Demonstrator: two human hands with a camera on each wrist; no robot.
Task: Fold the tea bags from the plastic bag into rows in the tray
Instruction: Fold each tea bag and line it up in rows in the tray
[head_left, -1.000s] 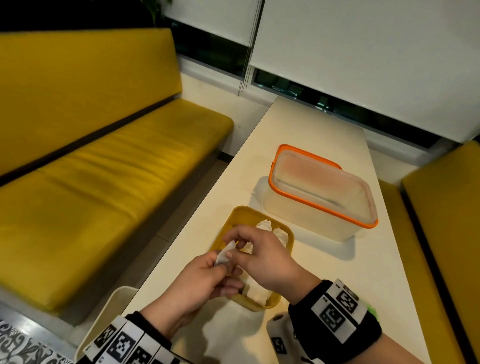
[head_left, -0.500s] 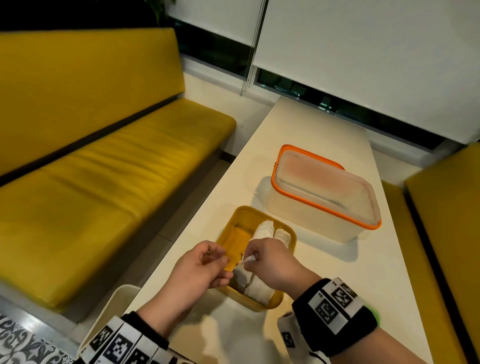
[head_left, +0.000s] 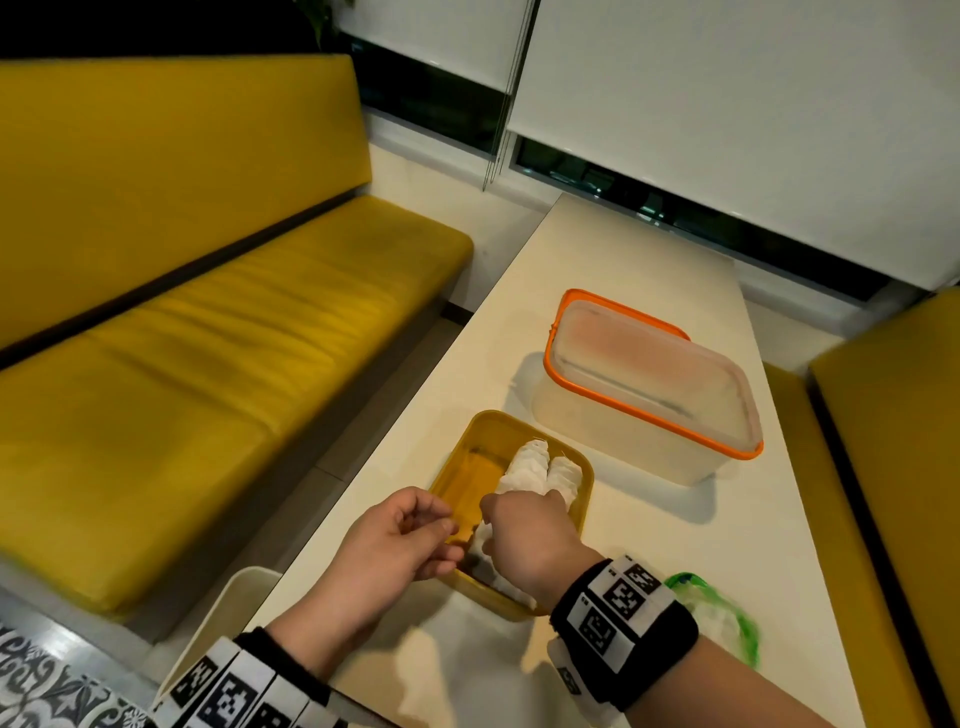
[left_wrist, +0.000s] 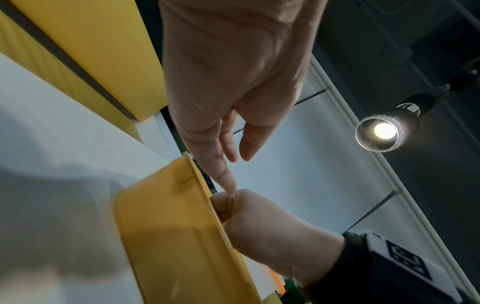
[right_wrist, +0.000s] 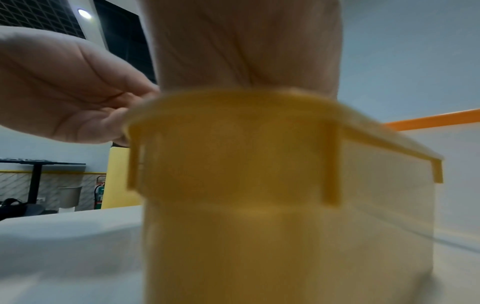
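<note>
A padded yellow bench (head_left: 208, 332) runs well left of the left hand (head_left: 387, 545). That hand hovers at the left rim of the tray, fingers loosely curled, nothing visible in them. Just right of it sits the smooth, rounded yellow plastic tray (head_left: 584, 470) on the pale tabletop (head_left: 649, 545). White, crinkled tea bags (head_left: 540, 465) lie in rows inside, beyond the right hand (head_left: 524, 540), which reaches into the tray, its fingers curled onto a tea bag. Farther right stands a frosted, orange-rimmed container (head_left: 649, 395), and behind that wrist a green-edged plastic bag (head_left: 722, 618).

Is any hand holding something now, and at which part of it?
Right hand seems to pinch a tea bag inside the tray; grip point hidden. Left hand holds nothing visible.
</note>
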